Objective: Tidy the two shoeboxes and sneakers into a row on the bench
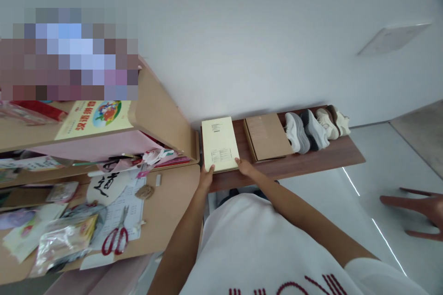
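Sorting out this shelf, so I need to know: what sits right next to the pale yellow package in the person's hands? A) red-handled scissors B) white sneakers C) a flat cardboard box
C: the flat cardboard box lies beside the pale yellow package, with the sneakers beyond it.

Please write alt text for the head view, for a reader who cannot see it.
The person's left hand and right hand hold the lower edge of a flat pale yellow rectangular packet on a dark brown wooden shelf, beside a tan cardboard box and white sneakers. Light wooden shelving with red-handled scissors stands left; another person's hand shows at right.
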The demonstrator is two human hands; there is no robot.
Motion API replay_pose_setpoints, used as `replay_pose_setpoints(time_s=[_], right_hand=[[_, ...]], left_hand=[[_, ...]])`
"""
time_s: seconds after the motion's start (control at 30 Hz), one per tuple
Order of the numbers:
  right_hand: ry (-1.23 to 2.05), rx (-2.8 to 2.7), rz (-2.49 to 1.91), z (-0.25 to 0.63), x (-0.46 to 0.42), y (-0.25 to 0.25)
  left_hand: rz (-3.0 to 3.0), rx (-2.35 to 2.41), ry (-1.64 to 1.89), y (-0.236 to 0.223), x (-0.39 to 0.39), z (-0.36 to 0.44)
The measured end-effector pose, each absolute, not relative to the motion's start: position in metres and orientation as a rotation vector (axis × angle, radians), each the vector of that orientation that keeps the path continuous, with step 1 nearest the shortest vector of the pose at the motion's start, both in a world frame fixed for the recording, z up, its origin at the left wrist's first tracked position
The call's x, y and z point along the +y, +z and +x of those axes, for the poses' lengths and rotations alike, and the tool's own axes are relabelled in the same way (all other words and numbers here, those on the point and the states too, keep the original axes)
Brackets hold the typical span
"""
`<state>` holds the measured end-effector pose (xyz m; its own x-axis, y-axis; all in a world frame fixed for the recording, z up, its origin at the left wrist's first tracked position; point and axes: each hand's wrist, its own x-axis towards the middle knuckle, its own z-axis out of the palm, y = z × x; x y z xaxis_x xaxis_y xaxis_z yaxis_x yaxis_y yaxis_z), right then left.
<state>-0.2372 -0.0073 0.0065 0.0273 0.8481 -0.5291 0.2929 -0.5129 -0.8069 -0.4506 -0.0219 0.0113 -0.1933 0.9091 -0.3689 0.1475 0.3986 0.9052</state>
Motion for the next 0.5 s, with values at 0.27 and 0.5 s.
replay_pose_setpoints(time_s=[0.27, 0.5], right_hand=[[1.205, -1.222, -1.912, -0.223, -0.023, 0.014], [1.103, -1.089, -1.846, -0.207, -0.054, 0.015]], left_hand=[[0.831, 1.774, 0.971, 0.004, -0.032, -0.459], [0.74, 1.844, 1.044, -0.002, -0.067, -0.473]])
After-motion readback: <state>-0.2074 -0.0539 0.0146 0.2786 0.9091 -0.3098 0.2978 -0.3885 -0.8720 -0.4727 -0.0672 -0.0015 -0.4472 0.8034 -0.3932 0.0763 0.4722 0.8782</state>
